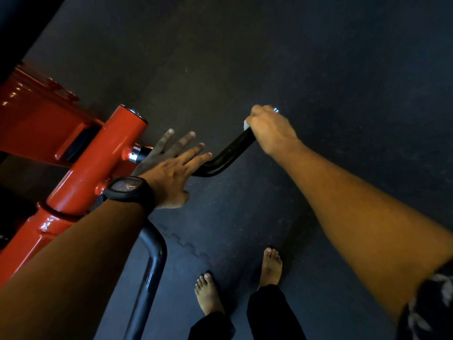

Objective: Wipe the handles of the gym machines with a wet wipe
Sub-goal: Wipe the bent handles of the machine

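left forearm with black watch (130,190) leads to the left hand (169,168), fingers straight and spread over the inner end of the black handle (228,155), beside the red frame (98,155). right hand (269,131) grips the handle's far end, white wet wipe (245,123) showing at its fingers.

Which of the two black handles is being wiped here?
The upper handle, off the red frame: the right hand grips its far end with a white wipe peeking out. The lower handle has no hand on it.
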A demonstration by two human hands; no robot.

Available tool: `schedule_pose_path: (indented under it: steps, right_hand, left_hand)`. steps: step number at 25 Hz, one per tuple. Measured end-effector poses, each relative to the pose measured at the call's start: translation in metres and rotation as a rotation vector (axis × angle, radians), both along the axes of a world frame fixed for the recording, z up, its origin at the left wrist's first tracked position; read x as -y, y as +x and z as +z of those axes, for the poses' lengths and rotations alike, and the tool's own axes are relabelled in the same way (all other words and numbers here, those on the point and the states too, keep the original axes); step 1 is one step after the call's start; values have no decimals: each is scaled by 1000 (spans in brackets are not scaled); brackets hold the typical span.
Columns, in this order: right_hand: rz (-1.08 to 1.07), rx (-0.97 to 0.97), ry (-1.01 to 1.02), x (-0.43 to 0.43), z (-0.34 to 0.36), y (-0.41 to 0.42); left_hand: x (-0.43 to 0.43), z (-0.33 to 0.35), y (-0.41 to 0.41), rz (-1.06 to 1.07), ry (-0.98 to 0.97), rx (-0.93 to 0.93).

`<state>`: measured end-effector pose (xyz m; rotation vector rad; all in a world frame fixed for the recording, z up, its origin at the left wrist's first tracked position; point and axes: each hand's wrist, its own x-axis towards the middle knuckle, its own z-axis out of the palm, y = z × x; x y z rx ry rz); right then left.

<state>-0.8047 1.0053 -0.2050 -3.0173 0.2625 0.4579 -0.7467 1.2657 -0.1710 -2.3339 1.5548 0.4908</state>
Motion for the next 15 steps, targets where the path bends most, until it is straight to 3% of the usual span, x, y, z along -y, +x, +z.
schedule_pose_path:
  steps: [6, 10, 15]
  right_hand:
    - [-787, 476, 402, -45, -16, -26]
    - [-1276, 415, 638, -53, -11, -7]
    - [-1436, 412, 832, -89, -12, -17]
  left_hand:
    - [-3, -5, 0, -15, -35, 21]
    - [-4, -6, 1, -29, -52, 23]
    - [-1, -2, 2, -13, -39, 18]
